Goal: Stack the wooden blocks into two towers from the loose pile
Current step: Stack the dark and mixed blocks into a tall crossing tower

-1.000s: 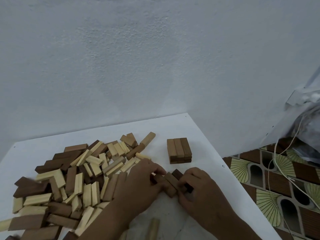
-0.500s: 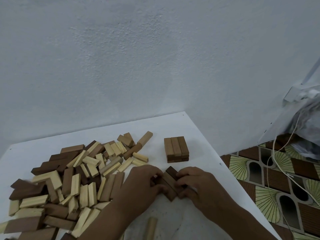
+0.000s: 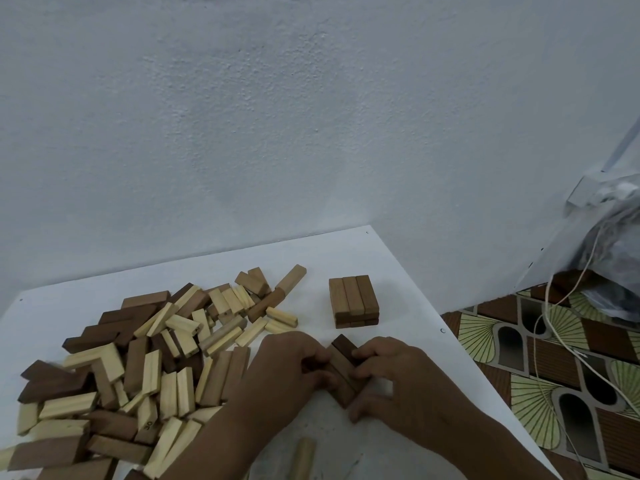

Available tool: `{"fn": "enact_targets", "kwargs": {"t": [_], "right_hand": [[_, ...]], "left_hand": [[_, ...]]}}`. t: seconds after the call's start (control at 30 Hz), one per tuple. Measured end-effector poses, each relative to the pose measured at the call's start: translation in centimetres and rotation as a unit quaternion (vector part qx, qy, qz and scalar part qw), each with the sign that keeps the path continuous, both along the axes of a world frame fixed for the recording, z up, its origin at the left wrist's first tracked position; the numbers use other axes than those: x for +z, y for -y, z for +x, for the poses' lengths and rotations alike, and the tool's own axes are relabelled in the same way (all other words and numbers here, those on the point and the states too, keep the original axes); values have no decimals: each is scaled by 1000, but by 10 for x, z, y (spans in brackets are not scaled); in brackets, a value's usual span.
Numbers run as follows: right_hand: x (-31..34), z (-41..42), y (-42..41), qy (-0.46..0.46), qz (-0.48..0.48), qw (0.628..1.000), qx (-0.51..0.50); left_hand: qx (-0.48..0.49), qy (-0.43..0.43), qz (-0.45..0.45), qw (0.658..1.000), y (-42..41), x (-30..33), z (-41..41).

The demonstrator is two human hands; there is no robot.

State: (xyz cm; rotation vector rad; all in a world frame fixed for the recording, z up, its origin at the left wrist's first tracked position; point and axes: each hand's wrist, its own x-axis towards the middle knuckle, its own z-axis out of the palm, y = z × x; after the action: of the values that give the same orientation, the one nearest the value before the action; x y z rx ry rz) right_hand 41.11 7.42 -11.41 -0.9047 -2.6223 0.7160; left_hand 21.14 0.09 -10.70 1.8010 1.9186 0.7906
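fingers of both hands gripping dark blocks, white table

Left hand, right hand: fingers curled, facing

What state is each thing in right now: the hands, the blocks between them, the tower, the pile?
Left hand: grips the dark blocks from the left.
Right hand: grips the same blocks from the right.
Dark blocks: side by side between the hands, flat on the table.
Tower: two layers showing, top layer of three blocks, standing apart from the hands.
Pile: loose and jumbled, light and dark blocks mixed.
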Motion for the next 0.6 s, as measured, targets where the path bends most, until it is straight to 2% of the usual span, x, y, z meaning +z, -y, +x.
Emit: {"fn": "enact_targets", "kwargs": {"t": [0.17, 0.3, 0.4, 0.6], "right_hand": [[-5, -11, 15, -37, 47, 998, -36], [-3, -8, 8, -54, 14, 998, -15], [2, -3, 1, -60, -21, 998, 12], [0, 9, -9, -27, -20, 999, 23]], "left_hand": [[-26, -44, -13, 999, -4, 1, -2], [-108, -63, -31, 992, -2, 11, -8], [-155, -111, -41, 981, 0, 16, -17], [-151, -80, -39, 984, -3, 10, -20]]}}
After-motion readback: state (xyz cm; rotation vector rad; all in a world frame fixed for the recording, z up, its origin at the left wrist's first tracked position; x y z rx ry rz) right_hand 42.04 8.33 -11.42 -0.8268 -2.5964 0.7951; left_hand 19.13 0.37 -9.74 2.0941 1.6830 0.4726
